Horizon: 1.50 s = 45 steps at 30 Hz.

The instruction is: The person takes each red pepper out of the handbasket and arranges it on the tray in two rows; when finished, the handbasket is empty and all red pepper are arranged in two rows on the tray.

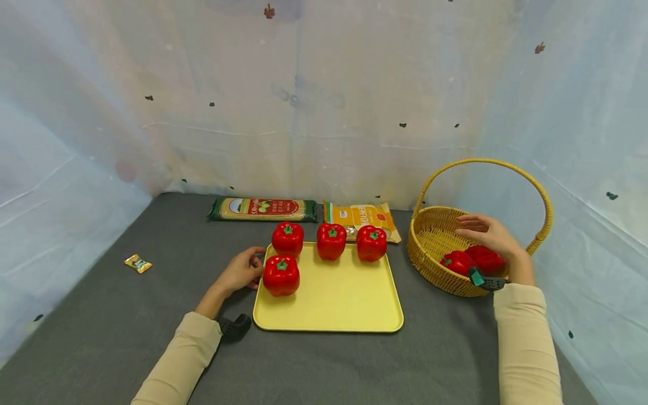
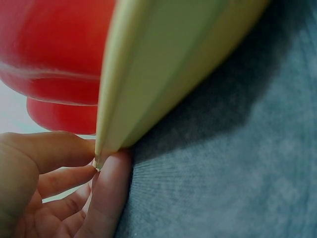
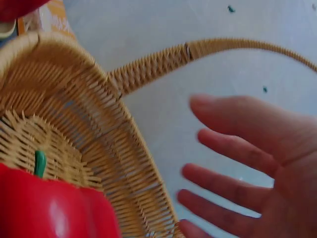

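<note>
At the left edge of a yellow tray (image 1: pixel 344 304), my left hand (image 1: pixel 242 271) pinches the rim between thumb and fingers, as the left wrist view shows. One red bell pepper (image 1: pixel 281 277) stands on the tray close to that hand. Along the tray's far side are three more, a left pepper (image 1: pixel 287 241), a middle pepper (image 1: pixel 331 243) and a right pepper (image 1: pixel 372 245). Over the wicker basket (image 1: pixel 422 263) is my right hand (image 1: pixel 491 236), fingers spread and holding nothing in the right wrist view. Red peppers (image 3: pixel 54 213) lie inside the basket.
Behind the tray lie a green pack of pasta (image 1: pixel 263 209) and an orange food bag (image 1: pixel 361 215). A small wrapped snack (image 1: pixel 138 263) is on the grey table at the left. The basket's tall handle (image 1: pixel 481 161) arches above it. A pale curtain (image 1: pixel 324 112) hangs behind.
</note>
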Motion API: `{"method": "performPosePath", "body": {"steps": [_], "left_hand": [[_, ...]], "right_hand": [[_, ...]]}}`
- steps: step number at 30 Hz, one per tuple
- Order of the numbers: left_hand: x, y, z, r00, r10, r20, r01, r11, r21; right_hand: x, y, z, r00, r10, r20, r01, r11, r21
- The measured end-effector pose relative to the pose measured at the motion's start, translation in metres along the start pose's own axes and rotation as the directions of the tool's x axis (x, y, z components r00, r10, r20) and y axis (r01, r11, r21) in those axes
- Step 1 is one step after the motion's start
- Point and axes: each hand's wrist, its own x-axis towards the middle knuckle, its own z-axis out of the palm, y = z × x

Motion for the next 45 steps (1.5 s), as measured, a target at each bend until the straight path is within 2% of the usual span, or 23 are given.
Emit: {"method": "performPosePath", "body": {"steps": [5, 10, 20, 27, 33, 40, 45], "left_hand": [[-0.001, 0.0, 0.001, 1.0, -0.002, -0.001, 0.002, 1.0, 0.002], [-0.002, -0.001, 0.002, 1.0, -0.013, 0.005, 0.013, 1.0, -0.003], [-0.002, -0.004, 0.003, 1.0, -0.002, 0.004, 0.002, 1.0, -0.005], [-0.002, -0.004, 0.003, 1.0, -0.004, 0.001, 0.004, 1.0, -0.001], [-0.003, -0.001, 0.002, 1.0, 0.0, 0.005, 0.0, 1.0, -0.003], [-0.002, 0.001, 0.0, 1.0, -0.014, 0.006, 0.014, 1.0, -0.007], [-0.003, 0.003, 0.0, 1.0, -0.002, 0.009, 0.002, 1.0, -0.008]], "right_hand": [[0.001, 0.011, -0.003, 0.993, 0.044, -0.11, -0.048, 0.998, -0.034], [0.002, 0.023, -0.001, 0.987, 0.076, -0.141, -0.081, 0.996, -0.035], [0.004, 0.045, 0.002, 0.978, 0.18, -0.102, -0.193, 0.97, -0.144], [0.003, 0.054, 0.003, 0.97, 0.242, -0.016, -0.239, 0.941, -0.241], [0.004, 0.053, 0.0, 0.968, 0.251, 0.025, -0.232, 0.925, -0.302], [0.002, 0.047, -0.005, 0.943, 0.326, 0.064, -0.286, 0.895, -0.342], [0.001, 0.041, -0.007, 0.942, 0.329, 0.071, -0.29, 0.9, -0.325]]}}
